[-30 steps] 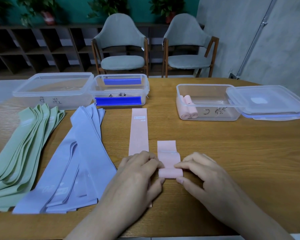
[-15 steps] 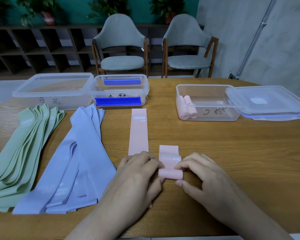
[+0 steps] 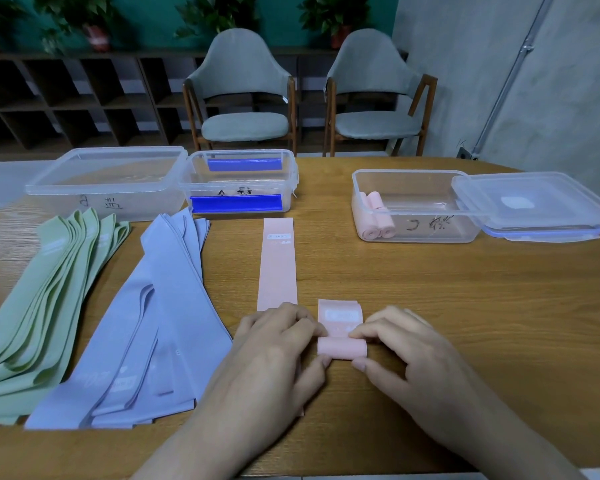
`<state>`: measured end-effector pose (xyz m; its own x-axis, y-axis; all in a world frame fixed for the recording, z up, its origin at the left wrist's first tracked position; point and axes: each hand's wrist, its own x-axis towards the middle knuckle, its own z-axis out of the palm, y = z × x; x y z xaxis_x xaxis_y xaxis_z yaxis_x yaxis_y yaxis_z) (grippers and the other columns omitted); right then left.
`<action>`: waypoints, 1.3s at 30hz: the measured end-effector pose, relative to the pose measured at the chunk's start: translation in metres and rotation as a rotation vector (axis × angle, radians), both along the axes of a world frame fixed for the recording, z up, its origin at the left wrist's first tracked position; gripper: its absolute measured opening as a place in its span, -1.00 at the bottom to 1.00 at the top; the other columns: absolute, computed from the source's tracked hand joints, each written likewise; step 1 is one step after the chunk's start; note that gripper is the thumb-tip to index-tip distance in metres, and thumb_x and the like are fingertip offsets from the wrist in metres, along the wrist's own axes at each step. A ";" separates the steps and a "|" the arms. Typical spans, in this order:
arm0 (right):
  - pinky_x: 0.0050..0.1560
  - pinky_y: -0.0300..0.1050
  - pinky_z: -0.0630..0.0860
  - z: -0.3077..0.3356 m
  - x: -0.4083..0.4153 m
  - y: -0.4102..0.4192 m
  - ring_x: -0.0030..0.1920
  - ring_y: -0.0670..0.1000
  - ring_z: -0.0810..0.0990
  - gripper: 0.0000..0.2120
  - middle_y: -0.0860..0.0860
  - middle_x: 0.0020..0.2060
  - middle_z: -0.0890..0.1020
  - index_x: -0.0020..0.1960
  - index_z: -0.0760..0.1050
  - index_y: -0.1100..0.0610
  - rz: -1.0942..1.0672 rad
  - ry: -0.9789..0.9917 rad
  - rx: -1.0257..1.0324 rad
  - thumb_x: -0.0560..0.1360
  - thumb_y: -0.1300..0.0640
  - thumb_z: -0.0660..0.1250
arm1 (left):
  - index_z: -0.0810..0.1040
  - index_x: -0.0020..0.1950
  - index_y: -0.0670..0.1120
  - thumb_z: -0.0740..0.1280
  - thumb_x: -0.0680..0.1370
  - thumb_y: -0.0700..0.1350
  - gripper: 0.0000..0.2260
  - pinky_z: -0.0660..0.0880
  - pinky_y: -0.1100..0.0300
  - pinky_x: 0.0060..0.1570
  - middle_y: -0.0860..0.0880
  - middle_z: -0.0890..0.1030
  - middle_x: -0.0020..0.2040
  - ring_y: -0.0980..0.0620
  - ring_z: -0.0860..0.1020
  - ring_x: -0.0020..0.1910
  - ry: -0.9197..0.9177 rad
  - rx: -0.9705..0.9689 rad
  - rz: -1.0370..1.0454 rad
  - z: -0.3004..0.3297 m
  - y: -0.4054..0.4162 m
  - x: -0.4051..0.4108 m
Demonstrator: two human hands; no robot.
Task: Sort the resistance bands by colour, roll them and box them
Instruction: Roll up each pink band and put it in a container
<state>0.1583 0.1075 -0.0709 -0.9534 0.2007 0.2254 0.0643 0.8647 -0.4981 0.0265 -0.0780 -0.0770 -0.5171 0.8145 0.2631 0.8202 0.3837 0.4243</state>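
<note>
Both hands on pink roll

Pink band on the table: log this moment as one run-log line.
step: rolling | hands: left hand, right hand pinch pink band | state: nearly rolled | boxed: two pink rolls

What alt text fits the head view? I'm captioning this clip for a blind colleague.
Two hands, left hand and right hand, pinch the ends of a half-rolled pink band on a wooden table. A flat pink band lies beside it, with purple bands and green bands further left. Behind, an open clear box holds two pink rolls.
</note>
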 end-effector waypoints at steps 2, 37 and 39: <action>0.11 -0.21 0.39 0.000 0.000 0.000 0.14 -0.17 0.43 -0.66 -0.33 0.04 0.45 0.17 0.55 -0.14 0.001 -0.012 0.007 0.54 -0.24 0.15 | 0.48 0.18 0.24 0.16 0.55 0.26 -0.73 0.29 0.25 0.23 0.32 0.41 0.14 0.21 0.39 0.17 -0.013 -0.001 -0.003 0.000 0.000 0.000; 0.16 -0.36 0.30 0.004 0.002 -0.003 0.15 -0.20 0.43 -0.69 -0.33 0.04 0.44 0.16 0.54 -0.18 0.006 -0.033 -0.002 0.51 -0.23 0.19 | 0.46 0.10 0.22 0.22 0.56 0.18 -0.84 0.19 0.36 0.24 0.30 0.44 0.09 0.33 0.31 0.17 0.025 0.039 -0.022 0.002 0.000 0.000; 0.16 -0.36 0.30 0.004 0.002 -0.003 0.16 -0.20 0.43 -0.68 -0.33 0.03 0.43 0.17 0.55 -0.18 0.007 -0.039 0.008 0.52 -0.24 0.17 | 0.47 0.11 0.23 0.19 0.56 0.20 -0.82 0.23 0.35 0.23 0.31 0.42 0.09 0.35 0.30 0.15 0.015 0.040 -0.027 0.003 0.000 0.000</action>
<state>0.1605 0.1046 -0.0664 -0.9628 0.1925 0.1898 0.0775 0.8692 -0.4884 0.0269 -0.0785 -0.0741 -0.4911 0.8167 0.3031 0.8364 0.3449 0.4259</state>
